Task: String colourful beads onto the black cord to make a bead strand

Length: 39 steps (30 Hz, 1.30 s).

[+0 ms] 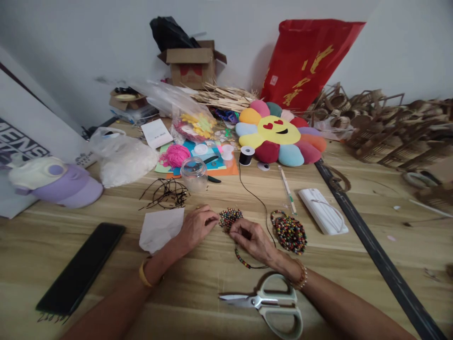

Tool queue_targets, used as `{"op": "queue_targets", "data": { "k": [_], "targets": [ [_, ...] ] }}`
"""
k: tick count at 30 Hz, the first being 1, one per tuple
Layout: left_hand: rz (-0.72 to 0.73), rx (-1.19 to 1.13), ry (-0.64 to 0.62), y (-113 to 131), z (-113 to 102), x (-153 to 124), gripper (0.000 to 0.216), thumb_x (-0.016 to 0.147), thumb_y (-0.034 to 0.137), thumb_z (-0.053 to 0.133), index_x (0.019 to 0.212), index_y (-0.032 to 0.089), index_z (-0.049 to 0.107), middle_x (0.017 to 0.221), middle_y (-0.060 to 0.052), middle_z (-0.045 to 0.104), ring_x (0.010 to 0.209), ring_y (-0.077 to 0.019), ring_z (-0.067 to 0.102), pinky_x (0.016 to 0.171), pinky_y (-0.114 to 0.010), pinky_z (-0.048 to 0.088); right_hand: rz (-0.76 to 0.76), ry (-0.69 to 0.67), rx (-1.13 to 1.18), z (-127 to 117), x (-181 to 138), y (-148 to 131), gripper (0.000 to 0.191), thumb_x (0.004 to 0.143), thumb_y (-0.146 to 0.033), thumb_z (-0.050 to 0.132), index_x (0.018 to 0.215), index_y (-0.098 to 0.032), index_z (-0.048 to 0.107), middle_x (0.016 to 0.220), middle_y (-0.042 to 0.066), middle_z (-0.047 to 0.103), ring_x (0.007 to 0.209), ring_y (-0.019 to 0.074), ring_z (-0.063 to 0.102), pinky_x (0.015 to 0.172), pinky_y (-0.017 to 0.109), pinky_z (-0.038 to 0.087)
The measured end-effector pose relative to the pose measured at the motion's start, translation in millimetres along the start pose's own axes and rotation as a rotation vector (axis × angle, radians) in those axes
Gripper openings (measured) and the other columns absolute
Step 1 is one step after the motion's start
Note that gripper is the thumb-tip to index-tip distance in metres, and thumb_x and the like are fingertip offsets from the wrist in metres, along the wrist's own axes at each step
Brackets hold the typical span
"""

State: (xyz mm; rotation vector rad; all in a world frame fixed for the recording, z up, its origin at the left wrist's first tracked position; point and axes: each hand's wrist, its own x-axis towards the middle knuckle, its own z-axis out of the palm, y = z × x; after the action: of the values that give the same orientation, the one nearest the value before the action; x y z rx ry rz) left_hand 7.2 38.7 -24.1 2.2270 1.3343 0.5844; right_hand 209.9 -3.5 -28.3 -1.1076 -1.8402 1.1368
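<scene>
A small pile of multicoloured beads (230, 217) lies on the table between my two hands. At the pile's left edge is my left hand (198, 225), thumb and fingertips pinched together; whatever they grip is too small to make out. My right hand (252, 238) pinches the black cord over the pile's right side, its fingertips partly hiding the cord's end. Strung beads (242, 258) hang on this cord just below the right hand. The cord runs on to a black spool (247, 155) farther back. Right of my hand lies a heap of finished bead strings (290, 232).
Scissors (264, 300) lie open-bladed near my right forearm. A phone (81, 268), white paper (161, 229) and dark cord pieces (168, 192) are on the left. Behind stand a clear jar (194, 174) and a flower cushion (279, 133). A white power strip (322, 211) sits at right.
</scene>
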Motion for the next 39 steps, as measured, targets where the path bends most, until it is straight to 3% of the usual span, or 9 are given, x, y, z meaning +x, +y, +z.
{"op": "queue_targets", "data": {
  "k": [5,10,15,26,39],
  "targets": [
    [-0.083,-0.315,0.021,-0.5,0.2,-1.9,0.007,0.074,0.013,0.061,0.075,0.013,0.068,0.075,-0.006,0.069,0.068,-0.0153,0.063,0.065,-0.024,0.048,0.032,0.007,0.016,0.0,0.2,-1.2,0.016,0.085,-0.026,0.053,0.073,-0.016,0.054,0.063,-0.002,0.047,0.057,0.0105,0.042,0.052,0.021,0.034],
    [-0.174,-0.733,-0.117,-0.6,1.0,-3.8,0.009,0.069,0.019,0.067,0.073,0.011,0.066,0.070,-0.003,0.067,0.062,-0.0118,0.059,0.059,-0.021,0.045,0.054,0.004,0.035,-1.0,0.4,-1.6,0.014,0.084,-0.025,0.054,0.073,-0.016,0.052,0.061,-0.003,0.045,0.056,0.0103,0.040,0.052,0.021,0.032],
    [-0.205,-0.918,-0.234,3.1,-0.9,-3.8,0.017,0.065,0.023,0.074,0.071,0.011,0.064,0.065,0.000,0.063,0.058,-0.0087,0.054,0.057,-0.020,0.042,0.060,-0.024,0.127,-2.2,0.0,-2.5,0.014,0.083,-0.025,0.055,0.073,-0.016,0.052,0.061,-0.003,0.045,0.056,0.0095,0.039,0.052,0.021,0.032],
    [-0.242,-0.905,-0.340,2.3,-2.6,-1.5,0.024,0.063,0.028,0.077,0.071,0.011,0.063,0.067,0.000,0.061,0.060,-0.0087,0.053,0.059,-0.021,0.040,0.057,-0.055,0.180,-2.8,-0.1,-3.2,0.015,0.083,-0.026,0.056,0.072,-0.015,0.054,0.060,-0.004,0.046,0.055,0.0089,0.038,0.050,0.020,0.032],
    [-0.217,-0.890,-0.365,-0.9,-2.2,-0.7,0.021,0.066,0.028,0.076,0.074,0.012,0.064,0.069,-0.001,0.064,0.064,-0.0104,0.057,0.063,-0.022,0.043,0.043,-0.052,0.187,-2.8,-0.3,-2.4,0.012,0.082,-0.021,0.056,0.072,-0.015,0.054,0.060,-0.003,0.047,0.054,0.0088,0.039,0.049,0.020,0.032]
  ]
}}
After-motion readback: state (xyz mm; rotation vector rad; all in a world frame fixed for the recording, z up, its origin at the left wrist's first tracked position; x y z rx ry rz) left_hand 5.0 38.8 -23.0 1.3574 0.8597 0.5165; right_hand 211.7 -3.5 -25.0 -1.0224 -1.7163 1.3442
